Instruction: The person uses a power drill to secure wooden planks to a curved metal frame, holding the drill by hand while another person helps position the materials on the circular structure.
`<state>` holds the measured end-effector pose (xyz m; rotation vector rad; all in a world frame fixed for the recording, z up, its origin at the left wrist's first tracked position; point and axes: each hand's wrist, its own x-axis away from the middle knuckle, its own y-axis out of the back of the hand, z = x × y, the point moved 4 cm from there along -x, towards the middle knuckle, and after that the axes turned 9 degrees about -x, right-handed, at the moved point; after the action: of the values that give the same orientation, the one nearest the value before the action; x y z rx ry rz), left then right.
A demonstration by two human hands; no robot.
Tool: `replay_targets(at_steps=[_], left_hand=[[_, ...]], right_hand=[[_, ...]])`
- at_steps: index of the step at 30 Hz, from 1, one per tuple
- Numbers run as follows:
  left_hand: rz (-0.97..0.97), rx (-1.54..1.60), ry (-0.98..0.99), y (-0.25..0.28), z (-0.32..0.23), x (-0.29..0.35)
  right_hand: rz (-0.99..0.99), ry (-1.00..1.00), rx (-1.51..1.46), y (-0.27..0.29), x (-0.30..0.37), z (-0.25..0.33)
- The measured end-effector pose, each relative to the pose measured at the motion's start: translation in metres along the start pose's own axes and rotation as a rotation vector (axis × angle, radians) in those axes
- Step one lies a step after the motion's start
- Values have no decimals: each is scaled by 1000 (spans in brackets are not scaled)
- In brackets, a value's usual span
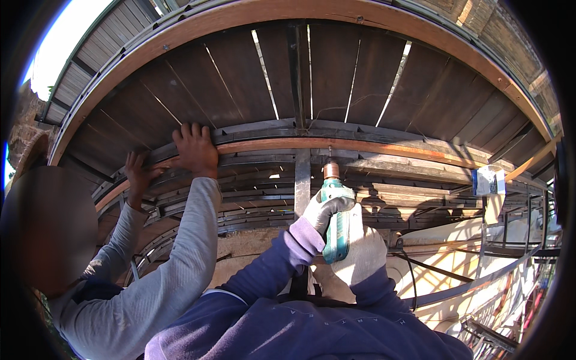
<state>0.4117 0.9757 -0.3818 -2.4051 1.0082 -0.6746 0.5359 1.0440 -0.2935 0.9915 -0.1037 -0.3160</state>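
Note:
A teal power drill (337, 240) points away from me at the middle, gripped from both sides. My left hand (322, 211), in a white and grey glove, wraps round the drill's front body just behind its chuck (330, 170). My right hand (365, 252), in a pale glove, is closed on the rear part of the drill; its fingers are partly hidden. The short bit meets, or nearly meets, a reddish wooden strip (276, 145) running across the dark frame. A co-worker's bare hands (197, 150) press on that strip further left.
The co-worker in a grey sleeve (192, 240) stands close on my left. Dark boards (240, 78) with light gaps rise beyond the strip, and a dark metal post (302, 180) crosses behind it. A blue and white container (489, 181) hangs at right. Below are metal bars and sunlit ground.

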Motion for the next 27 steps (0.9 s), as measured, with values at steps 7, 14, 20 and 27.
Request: replay_targets(at_steps=[7,14,20,27], left_hand=[[28,164,97,2,14,8],[33,77,98,-32,37,70],[105,-63,13,-105,-19,112],[375,-183,12,-255,-21,145]], right_hand=[[13,-30,1,3,5,3],[127,63,-142,17,68,-6],[134,110,-611,109,97,-6],[-210,-53,-1383,164,149,-43]])
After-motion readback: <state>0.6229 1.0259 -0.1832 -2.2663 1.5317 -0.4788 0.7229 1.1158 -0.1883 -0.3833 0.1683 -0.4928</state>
